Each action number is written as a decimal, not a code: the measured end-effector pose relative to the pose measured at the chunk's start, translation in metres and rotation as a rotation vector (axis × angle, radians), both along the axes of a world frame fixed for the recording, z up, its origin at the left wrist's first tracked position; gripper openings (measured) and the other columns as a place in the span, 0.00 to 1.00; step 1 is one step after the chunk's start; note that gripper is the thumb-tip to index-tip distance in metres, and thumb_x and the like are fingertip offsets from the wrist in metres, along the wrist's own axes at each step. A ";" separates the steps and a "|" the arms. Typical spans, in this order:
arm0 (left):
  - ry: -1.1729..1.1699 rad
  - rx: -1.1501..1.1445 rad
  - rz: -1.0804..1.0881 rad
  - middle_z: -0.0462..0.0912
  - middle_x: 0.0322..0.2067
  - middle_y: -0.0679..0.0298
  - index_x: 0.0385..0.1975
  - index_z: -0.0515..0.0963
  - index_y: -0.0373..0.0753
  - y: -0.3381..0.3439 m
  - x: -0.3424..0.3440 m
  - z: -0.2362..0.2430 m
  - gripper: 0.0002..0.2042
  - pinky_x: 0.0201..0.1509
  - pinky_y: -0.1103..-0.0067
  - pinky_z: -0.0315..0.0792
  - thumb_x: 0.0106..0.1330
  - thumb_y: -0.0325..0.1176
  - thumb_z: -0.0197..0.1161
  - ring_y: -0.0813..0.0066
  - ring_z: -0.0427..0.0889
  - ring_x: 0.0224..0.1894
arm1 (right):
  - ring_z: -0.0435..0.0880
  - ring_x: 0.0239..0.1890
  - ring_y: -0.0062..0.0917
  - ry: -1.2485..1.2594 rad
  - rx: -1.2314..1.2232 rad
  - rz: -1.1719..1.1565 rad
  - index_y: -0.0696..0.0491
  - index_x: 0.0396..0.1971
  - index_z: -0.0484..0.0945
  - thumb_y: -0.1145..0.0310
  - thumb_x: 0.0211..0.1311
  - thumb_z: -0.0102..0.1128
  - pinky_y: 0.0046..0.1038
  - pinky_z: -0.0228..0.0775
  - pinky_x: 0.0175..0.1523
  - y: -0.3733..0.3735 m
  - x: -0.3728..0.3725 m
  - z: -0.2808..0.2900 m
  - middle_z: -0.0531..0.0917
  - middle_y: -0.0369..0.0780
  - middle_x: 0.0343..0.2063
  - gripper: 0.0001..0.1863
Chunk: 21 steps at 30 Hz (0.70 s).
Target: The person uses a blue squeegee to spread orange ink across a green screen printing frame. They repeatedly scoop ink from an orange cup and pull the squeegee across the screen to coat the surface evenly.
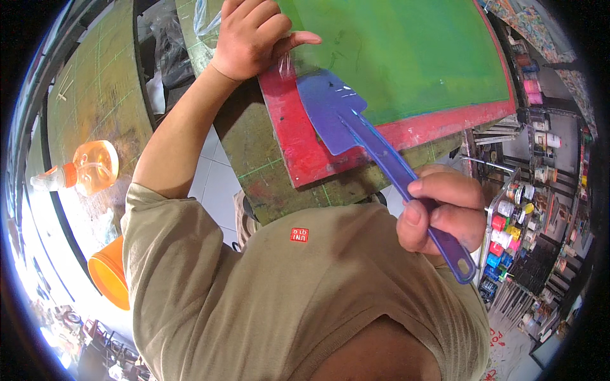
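Observation:
My right hand (pixel 445 206) grips the handle of a purple plastic spatula (pixel 330 111), fingers and thumb wrapped round it. Its wide blade points up and left, over the near-left corner of a screen printing frame. Light streaks and a dark speck mark the blade. The frame has a red border (pixel 302 155) and green mesh (pixel 406 57). Above the frame's left side, my left hand (pixel 254 38) has curled fingers and a thumb stretched to the right. A small piece of clear plastic (pixel 286 66) shows just below it; whatever the fingers hold is hidden.
The frame lies on a stained green work board (pixel 267 184). On another board at left stands an orange spray bottle (pixel 92 168), with an orange bucket (pixel 109 273) nearer me. Plastic bags (pixel 170 47) lie between the boards. Shelves at right hold several paint jars (pixel 505 238).

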State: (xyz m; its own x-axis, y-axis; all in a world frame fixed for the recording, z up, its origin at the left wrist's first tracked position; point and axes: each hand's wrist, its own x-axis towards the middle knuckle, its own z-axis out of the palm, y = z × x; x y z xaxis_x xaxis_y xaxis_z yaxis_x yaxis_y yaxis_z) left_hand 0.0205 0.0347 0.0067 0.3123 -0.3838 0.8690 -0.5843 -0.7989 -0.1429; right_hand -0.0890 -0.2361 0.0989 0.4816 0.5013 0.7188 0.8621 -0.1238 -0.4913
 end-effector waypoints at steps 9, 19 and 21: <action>0.003 0.001 0.025 0.62 0.17 0.66 0.14 0.61 0.44 0.000 0.001 -0.002 0.22 0.29 0.74 0.58 0.50 0.48 0.68 0.69 0.64 0.20 | 0.74 0.18 0.27 -0.035 -0.019 0.011 0.51 0.32 0.67 0.80 0.39 0.68 0.28 0.69 0.22 0.004 0.003 0.006 0.78 0.42 0.28 0.20; 0.015 -0.011 0.020 0.63 0.17 0.66 0.14 0.61 0.44 0.000 0.000 -0.003 0.22 0.29 0.73 0.58 0.49 0.48 0.69 0.69 0.65 0.20 | 0.76 0.22 0.28 -0.042 -0.048 0.008 0.50 0.34 0.66 0.78 0.39 0.71 0.26 0.70 0.25 0.003 0.005 0.006 0.78 0.42 0.29 0.24; 0.009 -0.008 0.011 0.63 0.16 0.66 0.14 0.61 0.44 0.001 0.001 -0.003 0.22 0.28 0.73 0.59 0.49 0.47 0.69 0.69 0.64 0.20 | 0.76 0.22 0.28 -0.050 -0.093 0.017 0.50 0.34 0.66 0.78 0.38 0.71 0.26 0.71 0.26 0.003 0.006 0.009 0.79 0.42 0.29 0.24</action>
